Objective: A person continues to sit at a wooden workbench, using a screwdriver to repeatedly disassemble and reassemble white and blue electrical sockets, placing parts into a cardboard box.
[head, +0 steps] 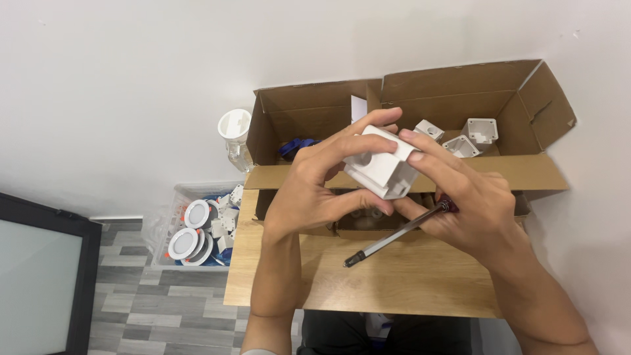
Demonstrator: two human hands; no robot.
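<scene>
Both my hands hold a white square plastic box (382,168) over the wooden table (394,276), in front of an open cardboard box (460,105). My left hand (315,190) grips the box from the left, fingers over its top and thumb below. My right hand (467,200) touches the box's right side with its fingers and also keeps a screwdriver (394,235) tucked in the palm. The screwdriver's metal shaft points down to the left, and its dark red handle is mostly hidden by the hand.
Several more white plastic boxes (470,135) lie in the cardboard box's right half, something blue (296,146) in its left. A clear bin (197,227) on the floor at left holds round white lamps and small parts. A white and clear container (235,135) stands beside the box.
</scene>
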